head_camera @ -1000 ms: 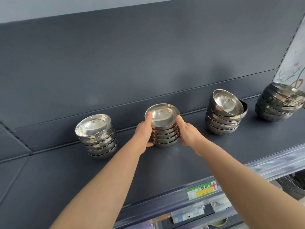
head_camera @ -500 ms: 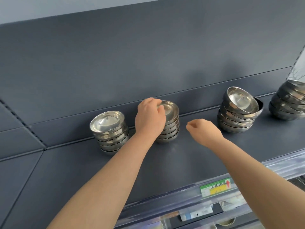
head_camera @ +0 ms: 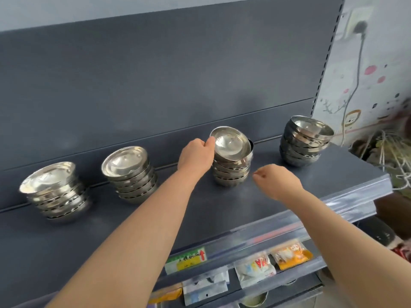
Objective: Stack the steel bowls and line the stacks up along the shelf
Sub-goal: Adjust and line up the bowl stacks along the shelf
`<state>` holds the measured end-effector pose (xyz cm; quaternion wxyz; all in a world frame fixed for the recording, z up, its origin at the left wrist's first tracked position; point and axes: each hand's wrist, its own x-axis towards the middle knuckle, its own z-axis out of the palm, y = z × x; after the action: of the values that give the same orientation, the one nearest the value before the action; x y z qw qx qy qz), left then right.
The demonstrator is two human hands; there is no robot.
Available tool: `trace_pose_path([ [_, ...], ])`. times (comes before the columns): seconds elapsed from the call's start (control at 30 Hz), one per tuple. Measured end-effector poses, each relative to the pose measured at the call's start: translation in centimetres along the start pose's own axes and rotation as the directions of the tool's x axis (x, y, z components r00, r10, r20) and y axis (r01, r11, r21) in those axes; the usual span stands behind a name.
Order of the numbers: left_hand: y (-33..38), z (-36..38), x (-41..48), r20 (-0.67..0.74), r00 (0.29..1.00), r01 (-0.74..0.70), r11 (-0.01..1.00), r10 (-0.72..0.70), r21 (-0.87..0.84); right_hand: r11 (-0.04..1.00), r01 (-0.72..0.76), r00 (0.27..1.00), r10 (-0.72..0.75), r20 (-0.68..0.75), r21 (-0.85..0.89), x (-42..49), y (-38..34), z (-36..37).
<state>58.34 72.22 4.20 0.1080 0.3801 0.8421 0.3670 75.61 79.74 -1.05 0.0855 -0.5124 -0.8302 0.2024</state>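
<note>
Left hand (head_camera: 195,155) has shifted from the second stack (head_camera: 131,172) to pinch the tilted top bowl (head_camera: 231,143); right hand (head_camera: 275,181) loosely curled, empty.

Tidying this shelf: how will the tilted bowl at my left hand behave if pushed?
The top bowl looks like thin polished steel, so probably stiff, light and slippery. It sits askew on its stack, so a push may slide or tip it off.
</note>
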Motion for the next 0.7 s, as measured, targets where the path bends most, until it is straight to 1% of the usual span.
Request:
trace_pose_path([
  [0.07,0.8,0.7,0.5,-0.002,0.999,0.035,0.995,-0.035,0.090,0.995,-0.002,1.000,0.002,0.000,0.104,0.9,0.7,-0.8],
  [0.13,1.1,1.0,0.9,-0.011,0.998,0.064,0.984,-0.063,0.167,0.969,0.007,1.000,-0.007,0.002,0.246,1.8,0.6,-1.5],
  [0.23,1.4,0.9,1.3,-0.041,0.993,0.113,0.972,-0.107,0.206,0.911,0.004,0.999,-0.022,0.040,0.413,2.6,-0.7,-2.2],
  [0.3,1.4,0.7,1.7,-0.043,0.990,0.141,0.978,-0.136,0.157,0.879,-0.022,0.997,-0.018,0.078,0.477,3.0,-1.5,-2.2],
  [0.37,1.4,0.5,2.0,-0.003,0.983,0.185,0.982,-0.185,0.038,0.862,-0.043,0.994,-0.016,0.112,0.505,3.3,-1.7,-2.1],
  [0.43,1.5,0.3,2.3,0.039,0.968,0.251,0.965,-0.249,-0.075,0.847,-0.073,0.989,-0.006,0.145,0.527,3.6,-1.7,-1.9],
  [0.5,1.8,0.0,2.6,0.055,0.958,0.285,0.951,-0.280,-0.118,0.810,-0.112,0.982,0.002,0.187,0.575,3.8,-1.7,-1.8],
  [0.6,2.5,0.0,2.8,0.087,0.967,0.247,0.966,-0.240,-0.077,0.762,-0.144,0.975,0.000,0.222,0.631,4.2,-1.8,-1.5],
  [0.7,2.5,0.4,3.1,0.103,0.983,0.146,0.988,-0.150,0.047,0.710,-0.170,0.970,-0.001,0.243,0.683,4.2,-1.7,-1.5],
])
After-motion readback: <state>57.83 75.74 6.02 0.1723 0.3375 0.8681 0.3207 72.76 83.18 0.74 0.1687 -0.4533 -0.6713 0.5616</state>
